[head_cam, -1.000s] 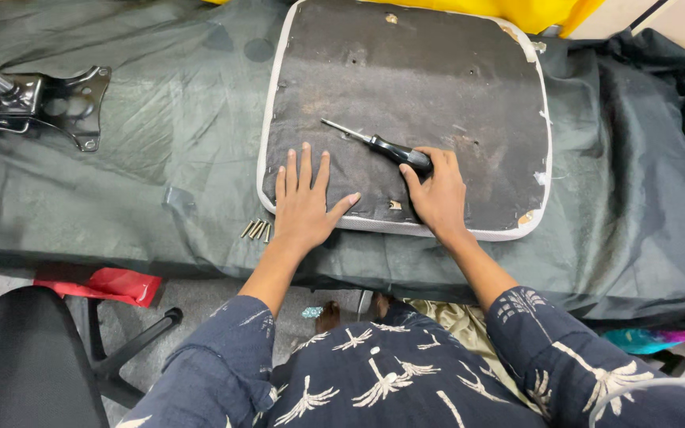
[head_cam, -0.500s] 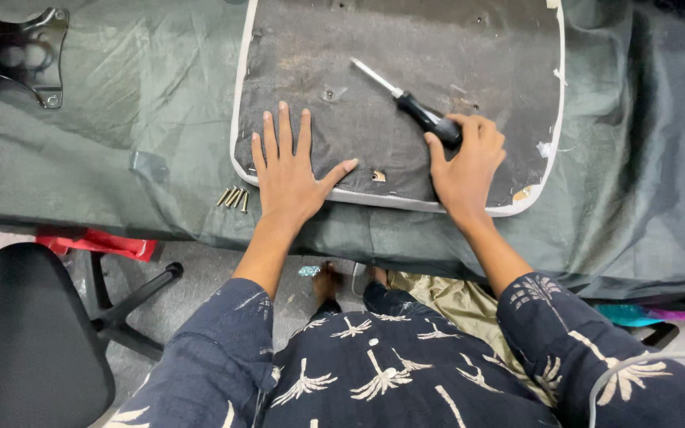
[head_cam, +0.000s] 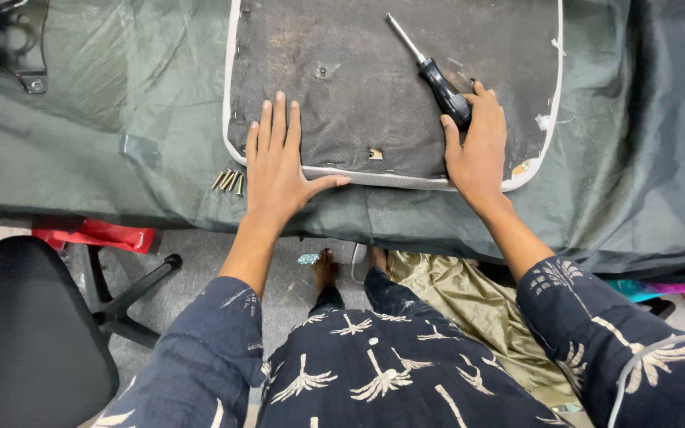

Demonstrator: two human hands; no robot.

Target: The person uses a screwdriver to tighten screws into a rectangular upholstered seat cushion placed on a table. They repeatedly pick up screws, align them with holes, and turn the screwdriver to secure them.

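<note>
A chair seat pad (head_cam: 358,87) lies upside down on a cloth-covered table, its dark fabric underside edged in white piping. My left hand (head_cam: 275,170) rests flat on its near left corner, fingers spread and holding nothing. My right hand (head_cam: 477,150) lies on the near right part of the pad, thumb and fingers closed around the butt of a black-handled screwdriver (head_cam: 438,79). The screwdriver's metal shaft points away to the upper left. Several small brass screws (head_cam: 229,181) lie on the cloth just left of my left hand.
A dark green cloth (head_cam: 120,119) covers the table and hangs over its near edge. A black metal chair bracket (head_cam: 1,40) sits at the far left. Below the table are a black office chair (head_cam: 25,333), a red object (head_cam: 93,234) and an olive cloth (head_cam: 453,301).
The view has dropped toward me, so the pad sits higher in frame. My right hand has swung the screwdriver so that its shaft points more steeply away. The left hand stays flat.
</note>
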